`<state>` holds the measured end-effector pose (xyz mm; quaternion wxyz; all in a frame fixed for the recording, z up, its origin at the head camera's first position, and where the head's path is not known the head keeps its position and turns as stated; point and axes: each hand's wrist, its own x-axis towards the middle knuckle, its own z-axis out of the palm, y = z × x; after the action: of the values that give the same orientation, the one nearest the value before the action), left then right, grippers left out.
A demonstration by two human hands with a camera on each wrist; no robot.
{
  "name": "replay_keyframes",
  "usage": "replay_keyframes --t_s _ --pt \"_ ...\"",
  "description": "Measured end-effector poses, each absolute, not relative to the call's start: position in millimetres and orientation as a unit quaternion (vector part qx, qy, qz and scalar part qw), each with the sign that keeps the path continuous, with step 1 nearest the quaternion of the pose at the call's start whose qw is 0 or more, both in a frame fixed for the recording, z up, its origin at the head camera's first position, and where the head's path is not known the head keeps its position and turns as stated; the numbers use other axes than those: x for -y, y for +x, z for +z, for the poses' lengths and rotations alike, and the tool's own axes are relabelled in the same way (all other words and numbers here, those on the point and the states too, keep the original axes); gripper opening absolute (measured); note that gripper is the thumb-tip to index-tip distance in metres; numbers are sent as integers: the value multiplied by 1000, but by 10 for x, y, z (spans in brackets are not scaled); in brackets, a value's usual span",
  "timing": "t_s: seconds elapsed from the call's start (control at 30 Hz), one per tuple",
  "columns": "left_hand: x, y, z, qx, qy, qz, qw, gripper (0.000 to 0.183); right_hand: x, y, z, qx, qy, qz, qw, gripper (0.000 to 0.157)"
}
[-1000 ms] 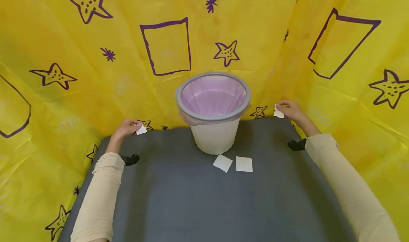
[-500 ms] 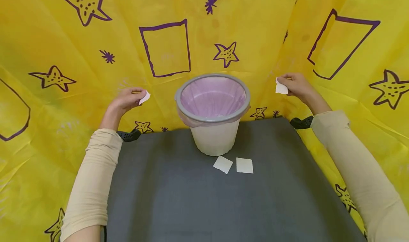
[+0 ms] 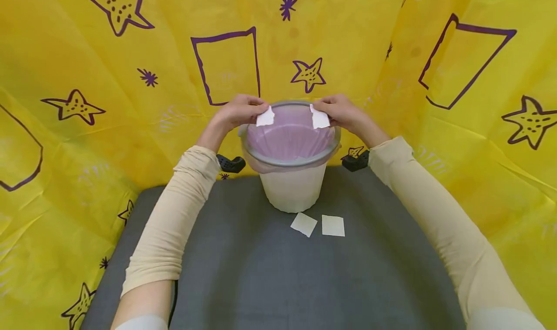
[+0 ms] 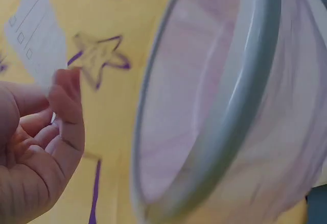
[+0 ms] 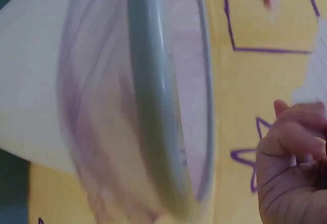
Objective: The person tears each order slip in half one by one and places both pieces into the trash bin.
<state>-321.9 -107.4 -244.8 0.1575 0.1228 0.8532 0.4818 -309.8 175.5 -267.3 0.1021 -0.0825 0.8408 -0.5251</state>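
Note:
A white trash bin [image 3: 292, 189] with a grey rim and a pinkish liner [image 3: 289, 131] stands at the back of the table. My left hand [image 3: 239, 111] pinches a torn white piece of paper [image 3: 266, 116] over the bin's left side. In the left wrist view that paper [image 4: 38, 35] shows printed lines and small boxes. Over the right side, my right hand [image 3: 341, 111] pinches another torn paper piece [image 3: 320, 117]. The right wrist view shows this hand [image 5: 294, 163] beside the grey rim [image 5: 153, 96], with its paper [image 5: 314, 73] partly cut off by the frame.
Two square white paper pieces [image 3: 303, 224] [image 3: 333, 225] lie on the dark grey table [image 3: 278, 281] in front of the bin. A yellow curtain [image 3: 174, 78] with purple drawings surrounds the table's back and sides. Black wrist devices [image 3: 231, 164] [image 3: 356, 161] sit under both forearms.
Both hands have risen from the table's far left and right corners, then moved inward over the bin, each still pinching its paper piece. The bin and the two papers on the table stay put.

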Motion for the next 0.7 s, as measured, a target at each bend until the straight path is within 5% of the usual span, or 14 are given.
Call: replay_keyframes --t_s 0.23,0.43,0.7 --pt "740 -3160 -2508 -924 170 334 74 76 -1470 -3095 -2722 -937 -182 -298 -30 65" --pt "721 -3167 -2617 -935 175 303 61 79 -1450 -3078 -2768 -945 -187 -268 -32 70" --pt "1237 -3148 -2724 -988 116 94 -41 84 -2036 -3067 -2918 -980 -126 -137 -65 76"
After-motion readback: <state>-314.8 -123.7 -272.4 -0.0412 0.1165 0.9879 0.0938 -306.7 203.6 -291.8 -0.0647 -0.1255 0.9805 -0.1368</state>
